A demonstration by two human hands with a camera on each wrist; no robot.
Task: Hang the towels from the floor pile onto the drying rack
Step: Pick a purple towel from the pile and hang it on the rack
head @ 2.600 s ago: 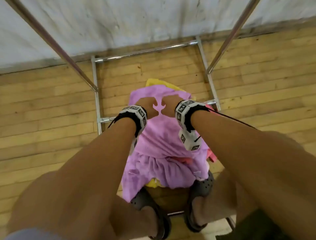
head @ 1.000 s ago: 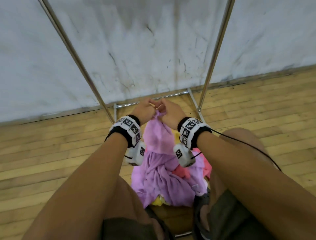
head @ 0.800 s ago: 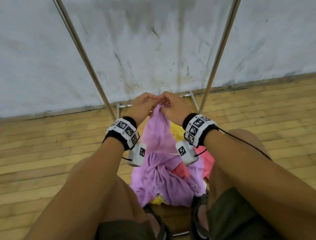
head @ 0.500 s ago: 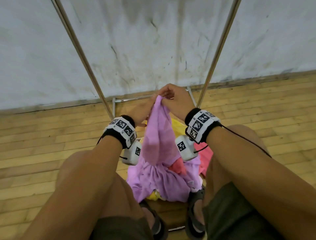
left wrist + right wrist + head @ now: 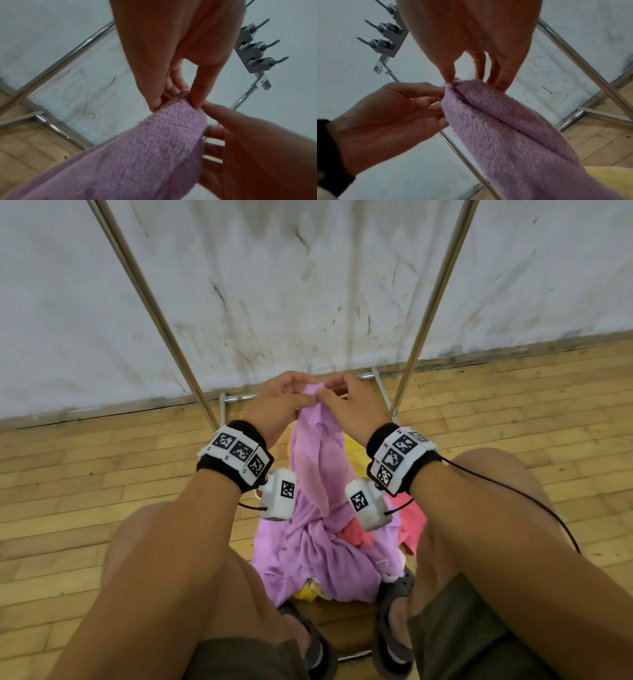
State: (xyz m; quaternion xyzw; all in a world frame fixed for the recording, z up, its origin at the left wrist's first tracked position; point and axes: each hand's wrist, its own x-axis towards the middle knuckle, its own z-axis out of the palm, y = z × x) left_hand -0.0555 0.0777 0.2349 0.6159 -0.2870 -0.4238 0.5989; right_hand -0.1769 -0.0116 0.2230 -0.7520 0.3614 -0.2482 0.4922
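Observation:
A purple towel (image 5: 317, 460) hangs from both hands, its lower part still bunched on the floor pile (image 5: 318, 563) between my feet. My left hand (image 5: 301, 393) and right hand (image 5: 330, 395) pinch its top edge side by side, nearly touching. In the left wrist view my left hand (image 5: 176, 105) pinches the purple towel (image 5: 145, 148) between thumb and fingers, with my right hand (image 5: 208, 119) just beside it. The right wrist view shows my right hand (image 5: 473, 82) pinching the purple towel (image 5: 505, 128) and my left hand (image 5: 442, 98) on its edge. The drying rack's poles (image 5: 154, 313) rise ahead.
Yellow (image 5: 352, 445) and pink towels (image 5: 411, 525) lie in the pile under the purple one. The rack's right pole (image 5: 431, 302) and its base bars (image 5: 382, 392) stand on the wooden floor against a white wall. My knees and sandalled feet (image 5: 394, 631) flank the pile.
The purple towel has been lifted from the pile as my view tilted up. My left hand, lower half a second ago, is back at the top edge beside the right hand.

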